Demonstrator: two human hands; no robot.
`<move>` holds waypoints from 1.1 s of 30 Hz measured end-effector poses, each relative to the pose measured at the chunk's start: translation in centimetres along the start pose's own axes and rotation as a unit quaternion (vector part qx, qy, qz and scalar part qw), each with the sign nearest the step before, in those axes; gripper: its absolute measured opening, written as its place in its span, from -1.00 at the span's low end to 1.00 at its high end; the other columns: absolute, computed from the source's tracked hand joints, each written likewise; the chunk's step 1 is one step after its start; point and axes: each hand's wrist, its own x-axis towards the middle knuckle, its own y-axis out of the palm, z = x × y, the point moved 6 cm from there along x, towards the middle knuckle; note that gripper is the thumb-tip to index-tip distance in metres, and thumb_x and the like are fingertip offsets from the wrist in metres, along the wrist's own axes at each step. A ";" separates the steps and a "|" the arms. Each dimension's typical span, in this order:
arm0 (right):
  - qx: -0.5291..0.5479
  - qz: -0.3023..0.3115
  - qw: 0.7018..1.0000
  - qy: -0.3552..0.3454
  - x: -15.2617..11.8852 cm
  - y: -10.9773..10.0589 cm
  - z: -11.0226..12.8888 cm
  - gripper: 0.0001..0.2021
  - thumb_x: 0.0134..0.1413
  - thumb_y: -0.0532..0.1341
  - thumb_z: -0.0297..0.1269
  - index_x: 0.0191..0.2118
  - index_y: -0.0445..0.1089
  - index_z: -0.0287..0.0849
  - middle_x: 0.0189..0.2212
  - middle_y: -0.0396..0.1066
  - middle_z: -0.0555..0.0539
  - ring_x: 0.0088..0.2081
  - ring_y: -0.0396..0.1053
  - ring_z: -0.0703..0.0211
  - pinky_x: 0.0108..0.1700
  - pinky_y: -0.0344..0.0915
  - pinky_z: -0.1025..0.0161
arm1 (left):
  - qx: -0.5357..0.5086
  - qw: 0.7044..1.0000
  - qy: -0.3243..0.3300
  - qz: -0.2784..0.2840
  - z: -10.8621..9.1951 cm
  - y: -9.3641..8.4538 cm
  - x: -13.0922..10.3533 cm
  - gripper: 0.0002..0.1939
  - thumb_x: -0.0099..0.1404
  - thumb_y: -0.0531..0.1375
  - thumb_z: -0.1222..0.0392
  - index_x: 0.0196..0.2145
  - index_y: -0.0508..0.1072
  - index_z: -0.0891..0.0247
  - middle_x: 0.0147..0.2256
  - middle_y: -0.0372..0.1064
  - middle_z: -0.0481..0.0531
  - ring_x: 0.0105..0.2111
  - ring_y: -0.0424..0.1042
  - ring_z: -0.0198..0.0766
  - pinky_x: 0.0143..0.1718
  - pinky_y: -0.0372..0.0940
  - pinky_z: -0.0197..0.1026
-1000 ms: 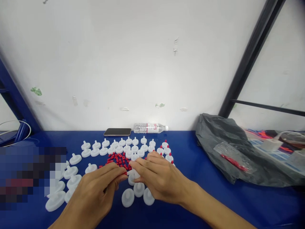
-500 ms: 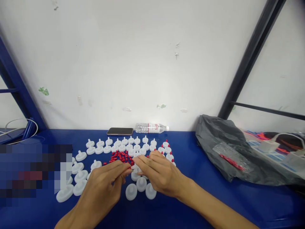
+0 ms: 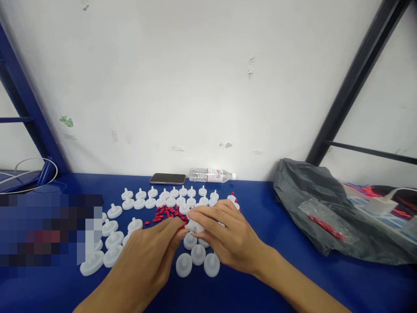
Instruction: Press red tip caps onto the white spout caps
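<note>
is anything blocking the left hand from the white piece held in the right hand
Nothing visible is. The left hand, pinching a red cap, is close by the narrow end of the white piece in the right hand. The loose red caps lie beyond the hands, not between them.

On the blue table (image 3: 257,217), before the white wall (image 3: 182,87), a flat black phone (image 3: 167,178) lies left of a clear plastic bottle (image 3: 211,175). In front of both stand white round spouted plastic discs (image 3: 140,203), ranged behind, left, right and in front of a scatter of small red plastic tubes (image 3: 167,214). Right of the discs lies a grey plastic bag (image 3: 296,187) with a clear plastic packet (image 3: 326,227) on it.
</note>
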 end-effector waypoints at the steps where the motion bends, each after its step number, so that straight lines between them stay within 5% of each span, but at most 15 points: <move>1: 0.006 0.003 1.000 0.001 0.0 0.1 0.0 -0.69 0.45 0.14 -0.37 0.23 0.30 -0.22 0.02 0.56 -0.23 -0.11 0.52 0.09 -0.08 0.40 0.08 | -0.003 1.000 0.000 0.009 -0.1 0.3 -0.1 -0.65 0.58 -0.10 0.15 -0.30 0.40 0.14 -0.53 0.43 -0.14 -0.63 0.35 -0.30 -0.57 0.08 -0.22; 8: 0.056 -0.033 0.998 -0.022 0.1 -0.1 0.9 -0.60 0.43 0.16 -0.44 0.30 0.24 -0.26 -0.03 0.59 -0.22 0.01 0.54 0.10 0.05 0.47 0.12 | -0.107 0.994 -0.003 -0.014 -0.7 0.6 -0.6 -0.68 0.59 -0.13 0.15 -0.32 0.29 0.11 -0.56 0.33 -0.18 -0.62 0.30 -0.31 -0.54 0.11 -0.23; 21: -0.025 -0.072 0.994 -0.074 0.2 -0.6 1.9 -0.74 0.38 0.24 -0.43 0.11 0.43 -0.39 -0.08 0.63 -0.18 -0.04 0.56 0.18 0.06 0.46 0.21 | -0.206 0.973 -0.078 0.067 -0.1 1.5 -0.7 -0.55 0.59 -0.14 -0.02 -0.41 0.30 0.11 -0.62 0.28 -0.19 -0.64 0.27 -0.34 -0.53 0.17 -0.27; 33: 0.094 -0.046 0.994 -0.018 0.2 -0.3 1.1 -0.65 0.41 0.21 -0.43 0.23 0.31 -0.31 -0.04 0.60 -0.20 -0.01 0.56 0.14 0.05 0.46 0.17 | -0.203 0.973 -0.097 0.051 -0.5 0.6 -0.6 -0.52 0.58 -0.11 -0.08 -0.44 0.30 0.13 -0.55 0.32 -0.14 -0.54 0.31 -0.30 -0.42 0.17 -0.24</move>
